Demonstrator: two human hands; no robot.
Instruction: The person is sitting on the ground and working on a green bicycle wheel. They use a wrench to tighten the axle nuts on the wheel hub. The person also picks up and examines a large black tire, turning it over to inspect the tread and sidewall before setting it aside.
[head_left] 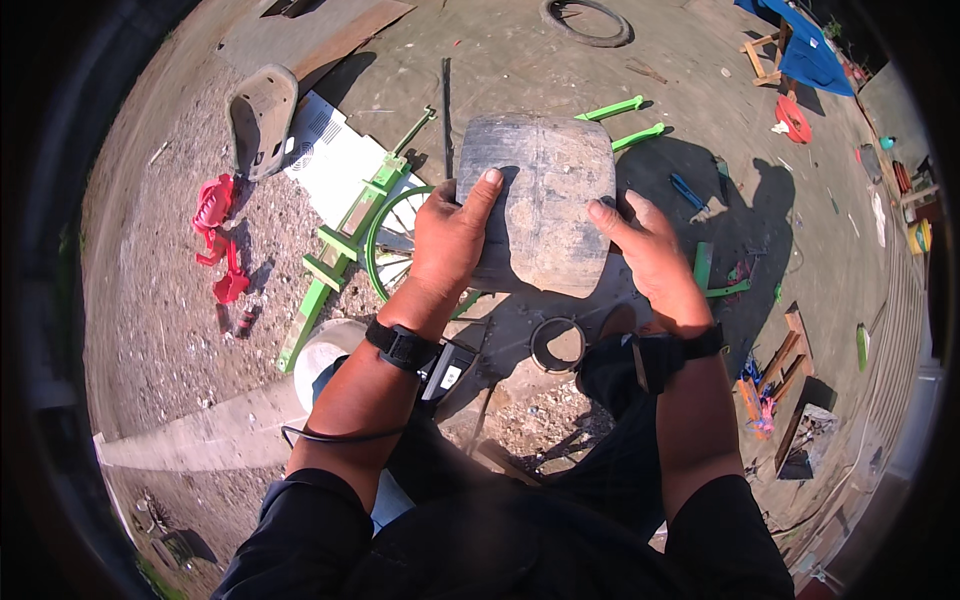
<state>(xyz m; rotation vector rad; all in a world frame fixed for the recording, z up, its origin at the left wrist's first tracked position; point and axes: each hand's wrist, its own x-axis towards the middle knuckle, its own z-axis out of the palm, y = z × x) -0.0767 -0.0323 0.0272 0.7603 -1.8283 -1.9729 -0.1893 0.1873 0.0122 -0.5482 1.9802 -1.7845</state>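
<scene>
Over my lap I hold a scuffed grey curved panel [550, 190], its surface streaked with dirt. My left hand [447, 235] grips its left edge, thumb lying on the upper face. At the right edge my right hand [655, 255] is closed on it in the same way. The fingers underneath are hidden by the panel. Just left of my left hand stands a green spoked wheel [376, 250], beside a long green frame beam [340, 240]. Below the panel, a round metal ring [536, 350] rests near my feet.
Left on the gravel lie a grey moulded seat shell [262, 122] and red plastic pieces [213, 205]. A tyre [600, 42] lies far ahead. Green fork arms [640, 137], a blue-handled tool [688, 190] and a wooden frame [790, 350] are to the right.
</scene>
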